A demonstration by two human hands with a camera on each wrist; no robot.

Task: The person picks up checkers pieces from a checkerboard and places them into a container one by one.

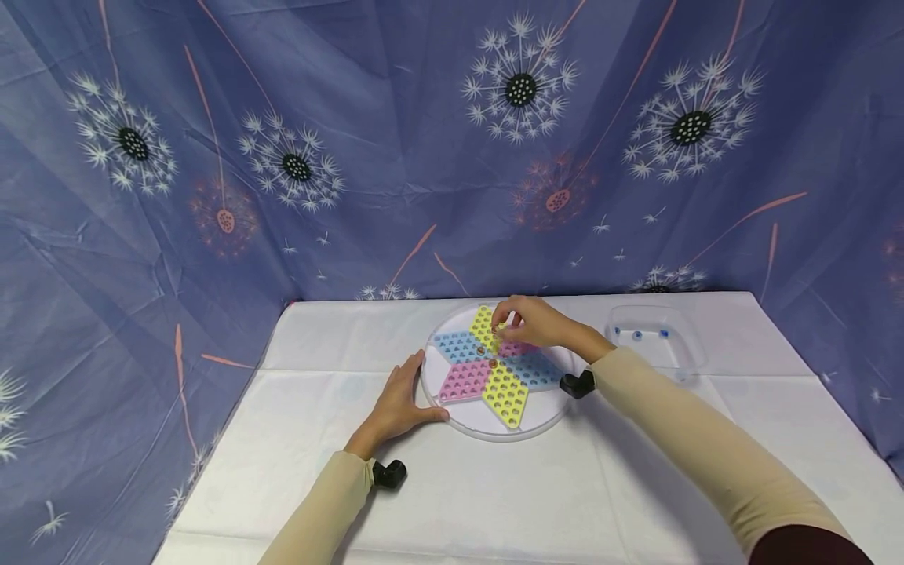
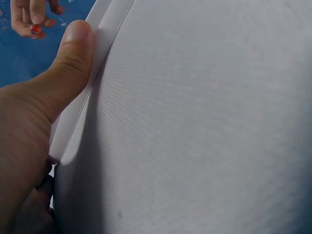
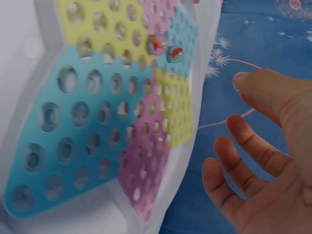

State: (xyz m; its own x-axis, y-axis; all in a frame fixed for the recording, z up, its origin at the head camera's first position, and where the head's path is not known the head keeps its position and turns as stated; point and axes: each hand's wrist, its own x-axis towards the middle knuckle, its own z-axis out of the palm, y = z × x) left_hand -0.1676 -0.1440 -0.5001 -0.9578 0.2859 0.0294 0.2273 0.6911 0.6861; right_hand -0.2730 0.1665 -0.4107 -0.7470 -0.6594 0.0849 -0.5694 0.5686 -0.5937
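A round white Chinese checkers board [image 1: 547, 412] bears a star of yellow, blue and pink holed sections. My left hand [image 1: 399, 400] rests against its left rim, fingers straight and thumb along the near edge. Over the far part of the star, my right hand [image 1: 533, 320] pinches a small red marble [image 2: 35, 29] between thumb and fingertips, as the left wrist view shows. Two marbles sit in holes near the star's centre: a clear one with an orange-red swirl [image 3: 157, 45] and a greenish one with red [image 3: 175, 54].
To the right of the board stands a clear plastic box [image 1: 695, 345] with several small blue-marked pieces [image 1: 637, 336] inside. A white cloth [image 1: 297, 439] covers the table. Behind and to the sides hangs a blue curtain [image 1: 410, 141] with dandelion prints.
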